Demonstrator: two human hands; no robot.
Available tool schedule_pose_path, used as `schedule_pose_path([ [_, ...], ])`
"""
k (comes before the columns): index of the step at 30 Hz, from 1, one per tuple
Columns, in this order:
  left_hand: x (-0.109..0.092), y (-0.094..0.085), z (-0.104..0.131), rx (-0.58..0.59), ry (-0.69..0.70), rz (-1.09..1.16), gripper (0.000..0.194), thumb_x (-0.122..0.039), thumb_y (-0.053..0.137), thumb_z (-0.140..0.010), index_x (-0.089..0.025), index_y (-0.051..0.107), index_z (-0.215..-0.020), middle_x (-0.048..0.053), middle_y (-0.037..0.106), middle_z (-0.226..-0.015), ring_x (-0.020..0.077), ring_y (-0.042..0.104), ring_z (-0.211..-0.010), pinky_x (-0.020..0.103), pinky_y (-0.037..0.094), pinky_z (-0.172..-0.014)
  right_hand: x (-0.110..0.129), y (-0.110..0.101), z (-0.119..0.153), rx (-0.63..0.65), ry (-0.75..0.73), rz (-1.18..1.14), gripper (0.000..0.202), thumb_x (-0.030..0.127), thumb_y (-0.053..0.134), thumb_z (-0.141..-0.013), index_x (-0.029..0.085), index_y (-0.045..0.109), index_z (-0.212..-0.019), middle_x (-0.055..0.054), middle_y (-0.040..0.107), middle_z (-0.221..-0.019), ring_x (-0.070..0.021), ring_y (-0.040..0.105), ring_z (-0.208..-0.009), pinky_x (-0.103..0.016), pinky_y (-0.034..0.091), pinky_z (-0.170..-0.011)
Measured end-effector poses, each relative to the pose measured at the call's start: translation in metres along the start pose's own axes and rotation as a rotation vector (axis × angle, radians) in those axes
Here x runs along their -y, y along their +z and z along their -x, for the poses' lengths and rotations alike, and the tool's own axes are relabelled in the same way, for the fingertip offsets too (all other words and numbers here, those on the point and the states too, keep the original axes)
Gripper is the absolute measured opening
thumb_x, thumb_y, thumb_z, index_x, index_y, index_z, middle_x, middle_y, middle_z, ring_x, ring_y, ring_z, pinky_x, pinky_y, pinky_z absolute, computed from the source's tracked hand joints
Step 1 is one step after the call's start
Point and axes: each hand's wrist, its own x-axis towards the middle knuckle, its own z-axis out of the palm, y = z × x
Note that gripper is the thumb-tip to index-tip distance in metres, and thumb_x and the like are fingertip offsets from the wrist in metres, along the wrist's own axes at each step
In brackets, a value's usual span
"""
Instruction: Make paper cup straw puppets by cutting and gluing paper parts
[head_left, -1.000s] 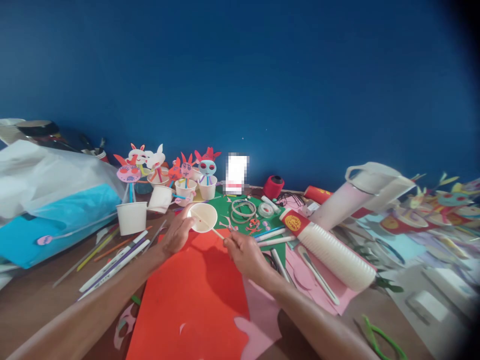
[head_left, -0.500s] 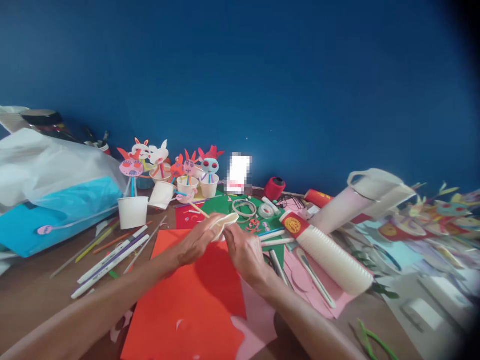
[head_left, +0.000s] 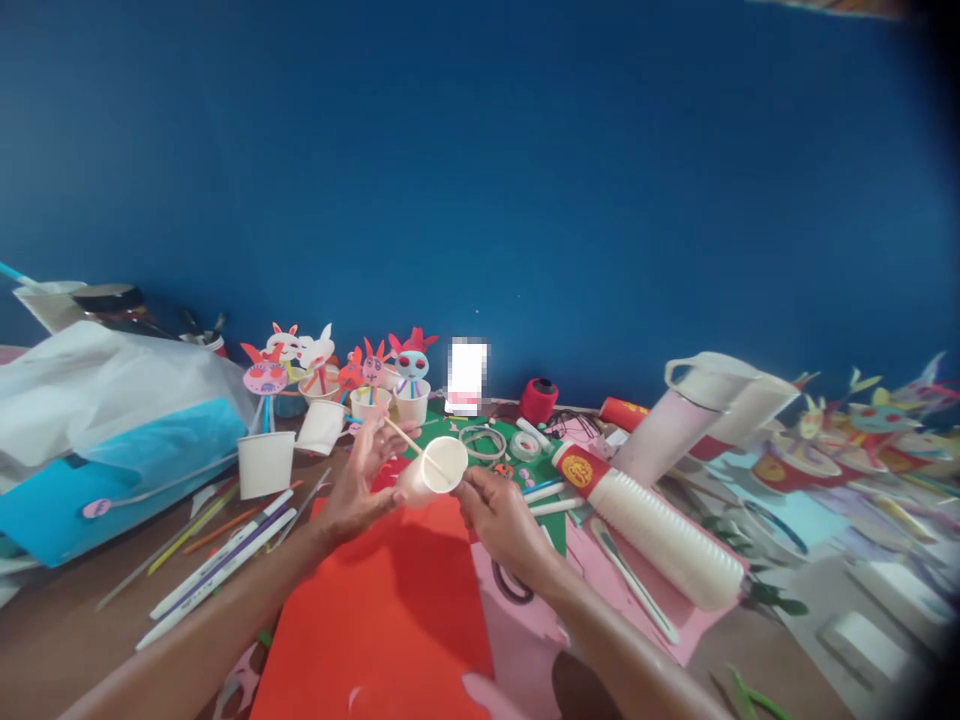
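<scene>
A white paper cup (head_left: 445, 466) is tilted in front of me, its mouth facing toward me. A thin pale stick (head_left: 403, 435) slants across its left side and shows inside the cup; whether it passes over the rim or through the wall, I cannot tell. My right hand (head_left: 502, 520) pinches the cup's rim at the lower right. At the cup's left, my left hand (head_left: 364, 475) has its fingers spread, with the thumb against the base end. Below both hands lies a sheet of red paper (head_left: 382, 620).
Cups with paper animal faces (head_left: 411, 400) stand along the back left. White markers (head_left: 217, 575) lie left, near a plain white cup (head_left: 266, 465). A stack of paper cups (head_left: 660, 530), a pale jug (head_left: 675, 425) and a utility knife (head_left: 637, 590) are at right.
The cup, earlier squashed-looking between both hands, now shows its round mouth. My left fingers have spread away from it, and my right hand has stayed at the rim. The view has tilted up slightly.
</scene>
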Motion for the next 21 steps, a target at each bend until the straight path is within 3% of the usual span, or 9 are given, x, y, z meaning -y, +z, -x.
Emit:
schedule_pose_path([
  [3,0.003,-0.003,0.000,0.086,-0.066,-0.055,0.105,-0.057,0.063,-0.059,-0.021,0.003,-0.137,0.017,0.039,-0.130,0.0289,0.040,-0.118,0.042,0.033,-0.096,0.001,-0.003,0.001,0.016,0.007,-0.044,0.031,0.034,0.038,-0.086,0.017,0.044,-0.061,0.004,0.042,-0.052,-0.0078,0.038,-0.049,-0.019,0.025,-0.047],
  [6,0.001,-0.006,-0.003,0.289,-0.188,-0.142,0.093,-0.061,0.061,-0.056,-0.019,0.028,-0.132,0.013,0.053,-0.115,0.0284,0.049,-0.106,0.039,0.039,-0.087,0.005,-0.005,0.002,0.071,-0.032,-0.054,0.031,0.032,0.038,-0.087,0.017,0.045,-0.060,0.004,0.043,-0.053,-0.0082,0.038,-0.051,-0.020,0.026,-0.048],
  [10,-0.017,-0.010,-0.009,0.455,-0.287,-0.282,0.057,-0.056,0.063,-0.055,-0.016,0.062,-0.095,0.003,0.062,-0.077,0.0224,0.055,-0.078,0.029,0.045,-0.067,0.009,-0.006,0.003,0.117,-0.090,-0.044,0.029,0.028,0.039,-0.086,0.017,0.043,-0.059,0.004,0.041,-0.055,-0.0079,0.037,-0.053,-0.020,0.025,-0.049],
  [14,-0.033,-0.012,-0.012,0.472,-0.276,-0.367,0.030,-0.043,0.068,-0.054,-0.015,0.064,-0.064,0.000,0.059,-0.068,0.0179,0.052,-0.072,0.024,0.042,-0.064,0.009,-0.004,0.002,0.168,-0.103,-0.073,0.028,0.026,0.038,-0.086,0.017,0.043,-0.060,0.005,0.037,-0.057,-0.0071,0.035,-0.053,-0.019,0.024,-0.049],
  [21,-0.029,-0.009,-0.011,0.361,-0.317,-0.466,0.024,-0.035,0.058,-0.064,-0.014,0.058,-0.052,0.000,0.058,-0.061,0.0150,0.051,-0.061,0.022,0.040,-0.053,0.001,0.000,0.001,0.150,-0.085,-0.078,0.019,0.026,0.040,-0.086,0.017,0.053,-0.074,0.004,0.044,-0.060,-0.0077,0.039,-0.055,-0.018,0.028,-0.051],
])
